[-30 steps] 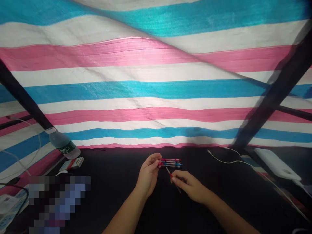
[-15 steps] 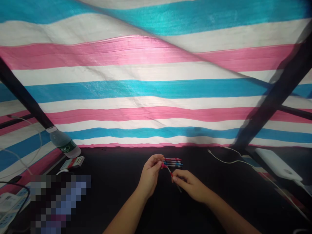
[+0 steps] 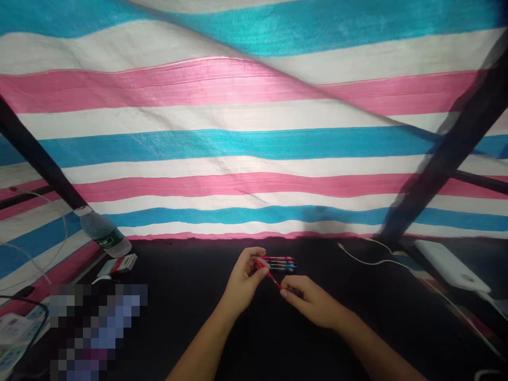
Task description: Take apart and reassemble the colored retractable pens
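My left hand [image 3: 244, 280] is closed, thumb and fingers pinching the upper part of a slim red pen [image 3: 272, 276]. The pen slants down to the right, with a small pale stretch near its lower end. At that red lower end my right hand [image 3: 311, 299] is closed, pinching it between thumb and forefinger; its other fingers are curled under. Whether the pen's parts are joined there I cannot tell. Just behind my left hand, several pens [image 3: 283, 263] with red and blue parts lie side by side on the black tabletop [image 3: 190, 317].
A water bottle [image 3: 105, 233] leans at the left, beside a small box [image 3: 122, 263]. White cables [image 3: 369, 263] and a white power bank [image 3: 452, 264] lie at the right. A striped sheet [image 3: 238, 143] hangs behind the table between dark posts [image 3: 444, 143].
More of the red pen shows by my left hand, and the pale tube between the hands is mostly covered. The thin grey stick below my right hand is out of sight.
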The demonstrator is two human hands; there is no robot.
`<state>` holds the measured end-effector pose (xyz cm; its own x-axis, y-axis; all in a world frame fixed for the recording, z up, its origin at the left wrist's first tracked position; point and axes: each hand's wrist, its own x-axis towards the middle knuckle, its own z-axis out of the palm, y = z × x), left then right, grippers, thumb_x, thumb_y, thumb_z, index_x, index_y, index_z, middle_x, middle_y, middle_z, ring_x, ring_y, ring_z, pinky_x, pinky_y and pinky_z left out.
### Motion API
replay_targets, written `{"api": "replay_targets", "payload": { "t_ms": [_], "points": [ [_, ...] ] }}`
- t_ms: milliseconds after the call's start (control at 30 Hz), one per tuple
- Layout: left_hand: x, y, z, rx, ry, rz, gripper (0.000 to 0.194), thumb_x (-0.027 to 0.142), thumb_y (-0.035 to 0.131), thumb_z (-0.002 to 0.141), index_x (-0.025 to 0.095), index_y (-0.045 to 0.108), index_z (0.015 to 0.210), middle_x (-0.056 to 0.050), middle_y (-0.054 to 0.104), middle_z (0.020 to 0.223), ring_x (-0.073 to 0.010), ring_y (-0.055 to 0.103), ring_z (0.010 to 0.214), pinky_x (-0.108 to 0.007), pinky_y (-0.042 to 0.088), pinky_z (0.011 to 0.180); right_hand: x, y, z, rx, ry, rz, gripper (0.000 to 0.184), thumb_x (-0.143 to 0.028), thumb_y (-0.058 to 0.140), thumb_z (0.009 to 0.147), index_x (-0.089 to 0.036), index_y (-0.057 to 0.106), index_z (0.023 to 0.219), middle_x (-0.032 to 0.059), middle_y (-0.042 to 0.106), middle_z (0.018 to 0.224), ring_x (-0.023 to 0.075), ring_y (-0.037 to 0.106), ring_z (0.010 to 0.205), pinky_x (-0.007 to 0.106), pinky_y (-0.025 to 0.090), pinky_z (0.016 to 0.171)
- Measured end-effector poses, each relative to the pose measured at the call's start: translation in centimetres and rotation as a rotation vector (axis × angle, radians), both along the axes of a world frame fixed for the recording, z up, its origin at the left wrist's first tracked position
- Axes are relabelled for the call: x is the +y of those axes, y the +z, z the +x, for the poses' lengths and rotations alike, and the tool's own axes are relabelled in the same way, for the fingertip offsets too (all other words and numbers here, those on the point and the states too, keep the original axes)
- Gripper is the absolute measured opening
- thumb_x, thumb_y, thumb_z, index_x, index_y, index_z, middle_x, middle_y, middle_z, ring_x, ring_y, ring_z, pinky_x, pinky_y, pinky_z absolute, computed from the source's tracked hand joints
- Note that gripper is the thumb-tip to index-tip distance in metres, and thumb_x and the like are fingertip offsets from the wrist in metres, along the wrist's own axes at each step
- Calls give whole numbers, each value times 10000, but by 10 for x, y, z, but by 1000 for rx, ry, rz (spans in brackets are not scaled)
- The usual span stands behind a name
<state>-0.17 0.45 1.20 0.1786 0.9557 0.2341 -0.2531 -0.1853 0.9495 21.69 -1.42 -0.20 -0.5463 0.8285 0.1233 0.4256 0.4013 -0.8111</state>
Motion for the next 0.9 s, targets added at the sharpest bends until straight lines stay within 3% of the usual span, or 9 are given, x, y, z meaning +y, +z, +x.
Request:
{"api": "replay_targets", "payload": {
  "t_ms": [133, 233, 333, 500, 667, 900],
  "points": [
    [0, -9, 9, -140, -47, -191, 597, 199, 928, 665, 230, 669, 1202, -57, 683, 1105, -195, 683, 887, -322, 522, 810, 0, -4, -1, 11, -40, 71, 232, -324, 559, 1019, -204, 541, 821, -41, 508, 741, 139, 458, 662, 259, 336, 608],
    [-3, -14, 16, -110, -100, -265, 389, 235, 907, 719, 154, 733, 1057, -63, 729, 924, -185, 680, 866, -308, 501, 857, 1, -8, -2, 31, -93, 89, 261, -344, 579, 1009, -210, 514, 795, -42, 495, 730, 142, 447, 653, 260, 338, 601],
    [-8, -14, 23, -83, -132, -279, 229, 287, 867, 788, 122, 760, 904, -59, 718, 871, -162, 650, 839, -276, 490, 846, 3, -12, -2, 38, -163, 111, 274, -358, 602, 997, -215, 508, 783, -42, 494, 722, 146, 446, 649, 259, 348, 596],
    [-17, -11, 30, -208, -220, -449, 266, 368, 830, 841, 155, 722, 957, -51, 702, 862, -169, 667, 808, -356, 548, 868, 7, -17, 0, -7, -229, 130, 235, -319, 637, 970, -217, 529, 788, -37, 545, 714, 146, 477, 633, 255, 360, 585],
    [-17, -18, 32, -280, -204, -534, 271, 340, 827, 852, 160, 702, 1010, -74, 723, 914, -167, 692, 813, -370, 577, 872, 9, -18, 1, -54, -268, 155, 208, -313, 655, 958, -225, 542, 807, -33, 572, 715, 152, 504, 630, 258, 362, 583],
    [-17, -21, 32, -398, -244, -677, 243, 251, 806, 875, 151, 680, 1056, -84, 747, 911, -165, 731, 759, -370, 606, 855, 6, -17, 3, 31, -338, 140, 330, -403, 774, 855, -242, 486, 874, -73, 475, 670, 145, 435, 593, 263, 338, 572]
  ]
}}
